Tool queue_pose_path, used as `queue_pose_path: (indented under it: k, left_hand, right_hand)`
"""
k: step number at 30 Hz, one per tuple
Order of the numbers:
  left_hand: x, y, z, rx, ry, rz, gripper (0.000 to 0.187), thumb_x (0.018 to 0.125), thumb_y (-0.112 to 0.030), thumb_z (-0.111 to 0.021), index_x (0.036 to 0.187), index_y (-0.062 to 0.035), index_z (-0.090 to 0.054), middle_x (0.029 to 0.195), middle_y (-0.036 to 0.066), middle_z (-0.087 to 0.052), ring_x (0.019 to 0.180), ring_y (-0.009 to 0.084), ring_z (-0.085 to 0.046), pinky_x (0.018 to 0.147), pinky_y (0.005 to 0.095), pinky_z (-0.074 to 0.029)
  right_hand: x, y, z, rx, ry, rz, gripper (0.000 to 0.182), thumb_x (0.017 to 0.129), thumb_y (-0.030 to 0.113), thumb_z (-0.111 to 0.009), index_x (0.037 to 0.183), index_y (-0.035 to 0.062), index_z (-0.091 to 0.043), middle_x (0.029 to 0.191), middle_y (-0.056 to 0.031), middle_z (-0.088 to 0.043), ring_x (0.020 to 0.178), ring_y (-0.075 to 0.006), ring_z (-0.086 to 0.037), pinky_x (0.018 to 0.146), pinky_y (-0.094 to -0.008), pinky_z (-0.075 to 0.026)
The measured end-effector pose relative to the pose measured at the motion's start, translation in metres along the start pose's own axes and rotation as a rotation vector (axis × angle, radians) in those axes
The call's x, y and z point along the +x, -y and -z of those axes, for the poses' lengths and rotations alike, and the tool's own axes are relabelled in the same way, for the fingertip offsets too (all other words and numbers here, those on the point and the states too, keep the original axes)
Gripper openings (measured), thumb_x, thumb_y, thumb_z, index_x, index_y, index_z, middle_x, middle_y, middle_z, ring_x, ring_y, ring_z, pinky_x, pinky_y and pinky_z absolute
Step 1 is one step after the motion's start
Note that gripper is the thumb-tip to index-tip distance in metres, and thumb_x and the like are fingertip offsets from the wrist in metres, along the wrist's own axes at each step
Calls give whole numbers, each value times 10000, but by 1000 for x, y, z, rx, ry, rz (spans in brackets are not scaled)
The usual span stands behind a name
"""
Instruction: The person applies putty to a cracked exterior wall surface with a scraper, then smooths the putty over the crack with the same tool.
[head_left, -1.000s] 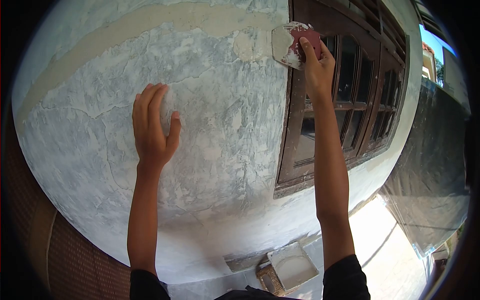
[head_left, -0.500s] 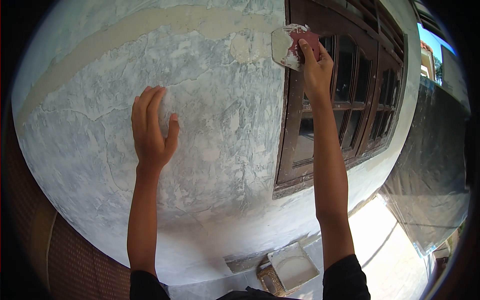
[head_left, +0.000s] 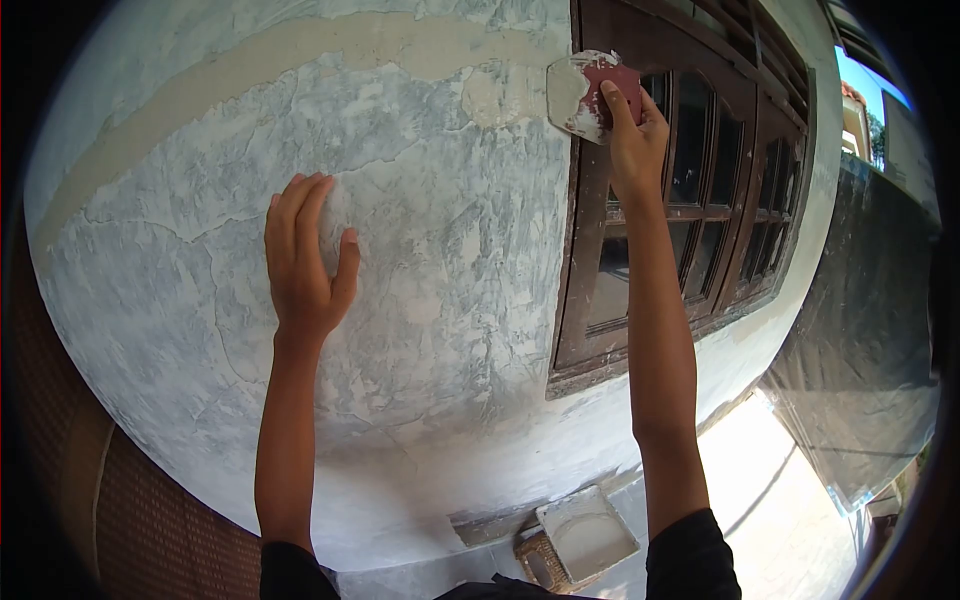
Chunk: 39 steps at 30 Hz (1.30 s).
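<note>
My right hand (head_left: 638,140) grips a putty scraper (head_left: 612,85) with a dark red body, its blade smeared with pale putty. The blade's left edge lies at the wall beside the frame of the brown window (head_left: 690,210). Just left of the blade is a small beige putty patch (head_left: 490,97). My left hand (head_left: 308,255) rests against or very near the grey-white patchy wall (head_left: 440,270), its fingers stretched upward and the thumb apart. It holds nothing. A wide beige band of putty (head_left: 330,42) curves across the wall above it.
On the ledge below stands a square tray (head_left: 588,533) with pale putty, over a brown woven basket (head_left: 541,560). Dark plastic sheeting (head_left: 850,330) hangs at the right. A brown perforated panel (head_left: 165,510) is at lower left.
Almost nothing differs. The scraper and both hands appear shifted very slightly to the right, with the same hold and finger positions.
</note>
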<state>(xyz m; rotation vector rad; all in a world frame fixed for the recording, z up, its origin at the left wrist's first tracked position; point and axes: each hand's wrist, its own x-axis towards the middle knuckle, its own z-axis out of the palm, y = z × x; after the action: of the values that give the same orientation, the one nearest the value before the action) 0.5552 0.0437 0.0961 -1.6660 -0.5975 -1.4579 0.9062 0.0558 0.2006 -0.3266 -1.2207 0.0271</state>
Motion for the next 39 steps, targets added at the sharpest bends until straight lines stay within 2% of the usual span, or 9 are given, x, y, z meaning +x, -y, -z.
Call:
queue_pose_path:
  k: [4, 7, 11, 21, 26, 29, 33, 37, 39]
  left_hand:
    - [0, 1, -1, -8, -2, 7, 496, 903, -148, -583, 1381, -33, -516, 1395, 140, -530, 1364, 324, -457, 1163, 546, -297]
    - [1, 0, -1, 2, 2, 4, 495, 907, -154, -583, 1383, -34, -516, 1396, 139, -530, 1365, 324, -455, 1164, 546, -293]
    - [0, 1, 0, -1, -1, -3, 494, 909, -155, -583, 1383, -34, -515, 1398, 138, -529, 1367, 325, -453, 1165, 545, -293]
    - [0, -1, 0, -5, 8, 10, 499, 909, -146, -583, 1391, -39, -509, 1401, 137, -525, 1370, 328, -447, 1166, 545, -290]
    - [1, -1, 0, 0, -1, 5, 495, 913, -141, -582, 1392, -39, -507, 1395, 138, -529, 1370, 330, -446, 1165, 547, -291]
    - [0, -3, -1, -11, 11, 11, 493, 915, -141, -583, 1391, -40, -508, 1394, 138, -530, 1370, 329, -447, 1164, 548, -292]
    - [0, -2, 0, -7, 5, 14, 493, 916, -140, -582, 1392, -39, -504, 1399, 138, -527, 1369, 331, -446, 1165, 549, -287]
    - [1, -2, 0, -11, 18, 15, 492, 918, -139, -580, 1394, -40, -501, 1405, 138, -524, 1371, 333, -442, 1169, 548, -277]
    - [-1, -2, -1, -12, 18, 12, 490, 920, -143, -579, 1393, -39, -501, 1405, 138, -524, 1371, 332, -442, 1169, 547, -277]
  right_hand:
    - [2, 3, 3, 118, -59, -49, 255, 961, 169, -680, 1108, -39, -684, 965, -49, -709, 830, -74, -601, 752, -234, -476]
    - [-1, -2, 4, -56, -26, 19, 245, 962, 172, -680, 1092, -36, -691, 953, -47, -709, 829, -76, -601, 749, -238, -476]
    - [3, -2, 7, 48, -58, -14, 266, 960, 185, -685, 1110, -35, -691, 948, -43, -708, 832, -75, -598, 757, -241, -478]
    - [-5, 2, 5, -75, 5, 45, 251, 965, 190, -682, 1088, -29, -693, 930, -31, -706, 800, -63, -593, 737, -227, -476]
    - [-4, 6, 9, -2, -38, -10, 274, 954, 200, -700, 1098, -32, -691, 935, -40, -708, 810, -69, -597, 735, -231, -477]
    - [-10, 2, 5, -121, 23, 39, 252, 960, 194, -689, 1082, -26, -690, 947, -43, -715, 819, -72, -614, 740, -229, -487]
    - [-9, 6, 10, 38, -51, -22, 303, 954, 219, -701, 1114, -38, -685, 945, -47, -709, 834, -78, -606, 763, -238, -486]
    - [-11, -2, 5, -117, 12, 45, 268, 961, 201, -687, 1088, -35, -684, 957, -49, -716, 838, -81, -621, 768, -237, -494]
    - [-11, 0, 10, -43, -26, 20, 289, 959, 205, -691, 1109, -41, -681, 951, -49, -712, 838, -80, -613, 771, -240, -491]
